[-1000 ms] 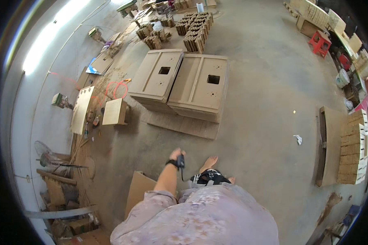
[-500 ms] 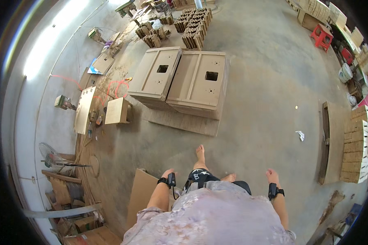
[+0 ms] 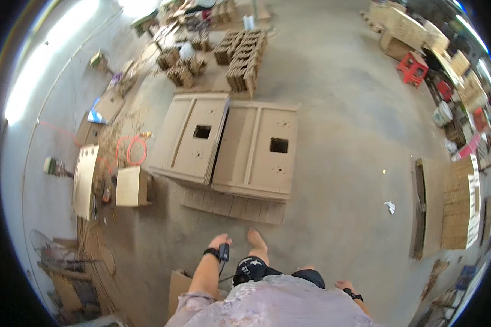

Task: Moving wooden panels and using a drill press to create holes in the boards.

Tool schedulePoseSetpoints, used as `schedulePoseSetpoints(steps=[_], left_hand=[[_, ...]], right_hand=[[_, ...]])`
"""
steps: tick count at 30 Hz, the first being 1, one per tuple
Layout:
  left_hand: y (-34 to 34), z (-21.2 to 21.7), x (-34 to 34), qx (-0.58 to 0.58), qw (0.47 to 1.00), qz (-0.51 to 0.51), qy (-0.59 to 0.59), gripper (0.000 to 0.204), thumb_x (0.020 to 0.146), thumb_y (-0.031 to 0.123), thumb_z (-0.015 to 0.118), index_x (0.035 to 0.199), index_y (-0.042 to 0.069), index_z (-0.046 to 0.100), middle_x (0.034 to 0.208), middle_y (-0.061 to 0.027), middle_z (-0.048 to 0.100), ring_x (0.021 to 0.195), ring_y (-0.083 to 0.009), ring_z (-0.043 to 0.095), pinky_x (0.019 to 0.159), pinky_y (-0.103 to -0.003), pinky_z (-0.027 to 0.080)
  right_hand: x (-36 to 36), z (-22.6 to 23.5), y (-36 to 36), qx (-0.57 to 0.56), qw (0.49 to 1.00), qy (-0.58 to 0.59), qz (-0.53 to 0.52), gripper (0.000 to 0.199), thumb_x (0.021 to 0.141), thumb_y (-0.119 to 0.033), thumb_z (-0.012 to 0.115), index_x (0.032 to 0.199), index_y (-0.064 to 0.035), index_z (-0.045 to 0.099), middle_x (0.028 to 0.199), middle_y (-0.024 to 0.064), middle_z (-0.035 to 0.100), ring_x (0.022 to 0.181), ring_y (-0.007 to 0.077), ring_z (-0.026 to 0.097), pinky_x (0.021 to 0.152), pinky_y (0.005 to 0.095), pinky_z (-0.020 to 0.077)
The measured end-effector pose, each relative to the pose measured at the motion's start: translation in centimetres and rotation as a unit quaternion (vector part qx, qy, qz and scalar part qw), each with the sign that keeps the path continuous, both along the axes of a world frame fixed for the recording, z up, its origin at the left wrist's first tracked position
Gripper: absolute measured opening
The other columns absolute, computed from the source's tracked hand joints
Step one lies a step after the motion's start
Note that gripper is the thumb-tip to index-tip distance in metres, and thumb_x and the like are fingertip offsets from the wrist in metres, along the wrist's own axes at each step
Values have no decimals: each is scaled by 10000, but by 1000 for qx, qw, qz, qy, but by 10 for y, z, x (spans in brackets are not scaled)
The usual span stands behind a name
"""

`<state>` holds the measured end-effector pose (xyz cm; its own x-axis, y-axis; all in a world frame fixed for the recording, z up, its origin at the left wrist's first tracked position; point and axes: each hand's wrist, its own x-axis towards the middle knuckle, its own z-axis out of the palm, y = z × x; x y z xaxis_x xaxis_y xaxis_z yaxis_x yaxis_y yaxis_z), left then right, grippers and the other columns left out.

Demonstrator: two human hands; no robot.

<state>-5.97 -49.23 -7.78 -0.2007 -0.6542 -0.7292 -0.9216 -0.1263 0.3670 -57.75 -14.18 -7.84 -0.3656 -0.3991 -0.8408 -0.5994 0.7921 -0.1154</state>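
My left hand (image 3: 220,240) swings forward over the bare floor, its fingers loosely curled with nothing seen in them. It is nearest the front edge of the panel stacks but apart from them. My right hand (image 3: 343,285) hangs low beside my right thigh; its fingers are too small and blurred to read. Ahead lie two stacks of brown boards, a left stack (image 3: 186,158) and a right stack (image 3: 237,147). Each top board has raised strips, a square cut-out and small holes. Both rest on a low wooden base (image 3: 229,207).
Rows of small brown parts (image 3: 245,60) stand beyond the stacks. A small wooden stool (image 3: 128,186) and an orange hose (image 3: 136,151) are at left. On the right are a red stool (image 3: 414,69), a white bucket (image 3: 443,114) and stacked pale boards (image 3: 455,210). Some white litter (image 3: 389,207) lies on the floor.
My left hand has swung forward and my right hand has dropped back. The board stacks and the rest of the room sit lower and further left in view.
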Motion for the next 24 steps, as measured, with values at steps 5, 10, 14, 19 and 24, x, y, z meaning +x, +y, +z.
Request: schedulePoseSetpoints(steps=[5, 10, 14, 19, 24], left_hand=[[-75, -9, 1, -38, 998, 47, 3, 519, 806, 344, 498, 1169, -23, 449, 1162, -201, 495, 1096, -317, 457, 919, -354, 370], [-114, -9, -12, -5, 983, 177, 49, 511, 831, 326, 496, 1195, -26, 422, 1155, -206, 501, 1072, -300, 487, 896, -326, 388], [-120, -66, 20, -32, 928, 363, 80, 550, 850, 352, 484, 1249, -8, 366, 1178, -170, 496, 1037, -293, 509, 868, -343, 399], [-142, -110, 29, 59, 689, 681, 242, 513, 888, 332, 406, 1302, 50, 297, 1279, -119, 390, 1070, -300, 449, 867, -433, 382], [-167, -154, -11, -68, 556, 781, 277, 416, 881, 364, 365, 1190, 91, 419, 1123, -34, 490, 950, -195, 492, 769, -331, 422]], right_hand=[[12, 7, -113, -20, 989, -73, -123, 365, 801, -338, 515, 984, -32, 593, 756, 72, 622, 696, 165, 606, 597, 298, 489], [18, -8, -278, -100, 962, -178, -180, 425, 827, -405, 478, 1014, -29, 546, 790, 63, 594, 677, 158, 565, 570, 304, 475], [32, -67, -396, -35, 918, -264, -295, 636, 828, -499, 459, 1227, -15, 351, 1215, 159, 440, 1084, 281, 464, 849, 444, 409], [65, -110, -479, -14, 851, -337, -403, 634, 875, -516, 305, 1288, -34, 298, 1255, 126, 413, 1121, 268, 425, 884, 442, 379], [75, -127, -488, -32, 840, -304, -449, 546, 881, -509, 302, 1209, -99, 450, 1191, 62, 474, 1064, 211, 453, 864, 339, 371]])
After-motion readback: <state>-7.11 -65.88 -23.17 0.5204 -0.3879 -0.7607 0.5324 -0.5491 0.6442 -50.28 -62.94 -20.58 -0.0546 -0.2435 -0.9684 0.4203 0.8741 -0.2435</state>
